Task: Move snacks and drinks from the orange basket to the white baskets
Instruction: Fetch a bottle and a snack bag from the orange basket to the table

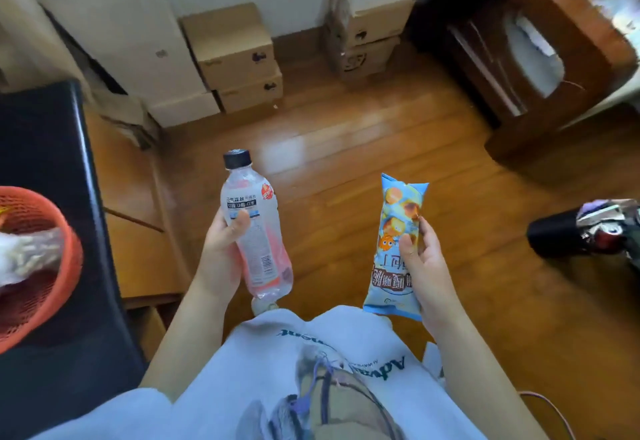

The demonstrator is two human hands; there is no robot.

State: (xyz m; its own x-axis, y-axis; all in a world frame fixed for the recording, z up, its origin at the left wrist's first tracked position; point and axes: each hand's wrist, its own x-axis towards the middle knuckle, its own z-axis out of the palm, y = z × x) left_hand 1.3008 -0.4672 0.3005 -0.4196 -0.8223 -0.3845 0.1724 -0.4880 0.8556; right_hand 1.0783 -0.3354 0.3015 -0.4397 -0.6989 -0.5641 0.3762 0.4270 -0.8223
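Observation:
My left hand (221, 252) grips a clear drink bottle (254, 228) with a black cap and pink label, held tilted over the wooden floor. In my right hand (424, 263) is a light-blue snack packet (396, 231) printed with bread pieces and an orange fish, held upright. The orange basket (69, 266) sits at the left edge on a black surface, with a whitish bag (24, 256) inside it. No white basket is in view.
Stacked cardboard boxes (239, 58) and another stack (363, 34) stand against the far wall. A dark wooden cabinet (540, 69) is at the right. A black and shiny object (588, 231) lies at the right edge. A black table (52, 162) runs along the left.

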